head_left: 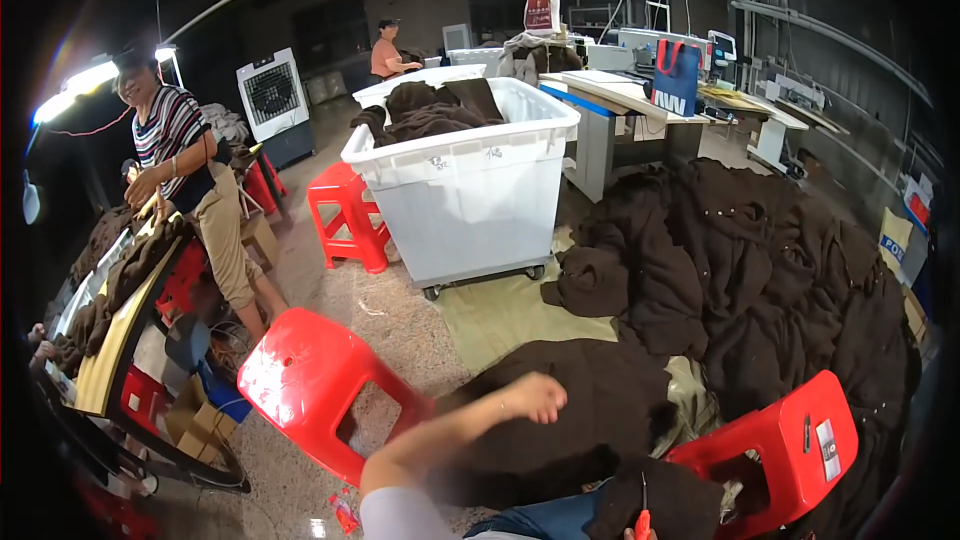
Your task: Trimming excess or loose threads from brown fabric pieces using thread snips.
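My left arm reaches across from the lower edge, and my left hand (535, 398) is curled closed above a dark brown garment (570, 380) spread in front of me. Whether the fingers have hold of anything is hidden. At the bottom edge, my right hand (650, 535) shows only in part, its fingers round a small red-handled tool (643, 518) with a thin metal shaft pointing up. Behind that tool, a bunch of dark brown cloth (680, 500) lies over my lap.
A large pile of brown garments (750, 250) covers the right side. Red stools (310, 380) stand left and right (800, 440); the right one carries small items. Ahead is a wheeled white bin (470, 200) of brown cloth. A person (185, 150) works at a left table (115, 340); another (388, 52) is farther back.
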`<state>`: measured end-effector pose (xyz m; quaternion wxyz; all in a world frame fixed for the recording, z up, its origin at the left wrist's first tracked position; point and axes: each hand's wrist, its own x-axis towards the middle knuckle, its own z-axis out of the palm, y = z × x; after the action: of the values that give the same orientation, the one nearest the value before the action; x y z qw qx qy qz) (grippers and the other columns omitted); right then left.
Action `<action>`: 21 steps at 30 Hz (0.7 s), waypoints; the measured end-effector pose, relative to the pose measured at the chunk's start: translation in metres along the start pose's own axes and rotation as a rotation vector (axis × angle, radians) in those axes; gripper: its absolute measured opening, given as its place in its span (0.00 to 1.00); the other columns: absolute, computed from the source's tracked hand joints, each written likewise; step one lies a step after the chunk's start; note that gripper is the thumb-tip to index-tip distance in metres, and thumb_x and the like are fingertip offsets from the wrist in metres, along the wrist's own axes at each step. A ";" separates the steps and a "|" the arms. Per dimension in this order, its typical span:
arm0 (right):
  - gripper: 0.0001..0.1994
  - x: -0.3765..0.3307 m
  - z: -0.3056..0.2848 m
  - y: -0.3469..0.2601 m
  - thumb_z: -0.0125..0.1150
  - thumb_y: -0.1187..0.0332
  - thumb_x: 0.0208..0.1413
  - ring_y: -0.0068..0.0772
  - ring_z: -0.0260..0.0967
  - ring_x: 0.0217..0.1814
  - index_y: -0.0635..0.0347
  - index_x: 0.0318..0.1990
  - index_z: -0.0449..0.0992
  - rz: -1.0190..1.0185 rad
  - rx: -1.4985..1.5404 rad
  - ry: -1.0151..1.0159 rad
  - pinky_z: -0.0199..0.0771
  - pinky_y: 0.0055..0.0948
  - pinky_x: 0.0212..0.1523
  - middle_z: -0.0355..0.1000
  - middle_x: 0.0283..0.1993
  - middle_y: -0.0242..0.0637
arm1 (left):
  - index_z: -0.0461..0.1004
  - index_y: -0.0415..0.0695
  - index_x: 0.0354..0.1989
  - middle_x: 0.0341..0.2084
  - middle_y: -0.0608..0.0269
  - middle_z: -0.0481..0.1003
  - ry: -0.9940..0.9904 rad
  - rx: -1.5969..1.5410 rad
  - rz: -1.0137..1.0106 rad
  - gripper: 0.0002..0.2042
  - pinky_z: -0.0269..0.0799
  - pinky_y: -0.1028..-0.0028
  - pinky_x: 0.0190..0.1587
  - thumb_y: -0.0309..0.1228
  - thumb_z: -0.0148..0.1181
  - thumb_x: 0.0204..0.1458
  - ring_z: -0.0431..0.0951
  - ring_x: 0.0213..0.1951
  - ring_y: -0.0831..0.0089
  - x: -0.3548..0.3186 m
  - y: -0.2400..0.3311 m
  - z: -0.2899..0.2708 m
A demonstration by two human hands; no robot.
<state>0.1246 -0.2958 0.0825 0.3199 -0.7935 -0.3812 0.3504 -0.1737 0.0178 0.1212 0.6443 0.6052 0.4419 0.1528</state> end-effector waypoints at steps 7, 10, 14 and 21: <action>0.19 -0.012 -0.007 -0.011 0.67 0.62 0.54 0.38 0.73 0.51 0.62 0.50 0.75 0.181 -0.127 -0.023 0.70 0.32 0.54 0.77 0.46 0.44 | 0.72 0.43 0.49 0.35 0.53 0.78 -0.483 -0.200 -0.399 0.20 0.78 0.71 0.38 0.46 0.56 0.58 0.81 0.34 0.68 -0.036 -0.076 0.126; 0.16 -0.001 0.008 0.009 0.66 0.56 0.51 0.64 0.71 0.32 0.62 0.32 0.73 -0.145 -0.115 0.155 0.70 0.49 0.30 0.72 0.25 0.56 | 0.69 0.36 0.52 0.42 0.47 0.77 -0.577 -0.327 -0.401 0.26 0.77 0.70 0.45 0.49 0.56 0.58 0.81 0.43 0.63 -0.057 -0.069 0.144; 0.17 -0.016 -0.002 -0.008 0.64 0.55 0.53 0.57 0.73 0.37 0.58 0.41 0.75 -0.200 -0.104 0.197 0.73 0.46 0.36 0.74 0.36 0.50 | 0.59 0.33 0.60 0.56 0.42 0.70 -0.613 -0.470 -0.569 0.28 0.69 0.63 0.59 0.44 0.53 0.62 0.71 0.58 0.57 -0.051 -0.080 0.176; 0.22 -0.076 -0.034 0.006 0.65 0.52 0.53 0.56 0.72 0.35 0.45 0.54 0.72 -0.017 -0.021 0.516 0.75 0.46 0.36 0.64 0.46 0.47 | 0.68 0.29 0.49 0.51 0.44 0.71 -0.484 -0.385 -0.625 0.22 0.67 0.57 0.61 0.40 0.57 0.60 0.71 0.57 0.58 -0.047 -0.089 0.239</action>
<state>0.1189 -0.3700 0.1199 0.4013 -0.8566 -0.2973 0.1296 -0.0504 -0.1902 0.0287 0.8456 0.3298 0.4034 -0.1162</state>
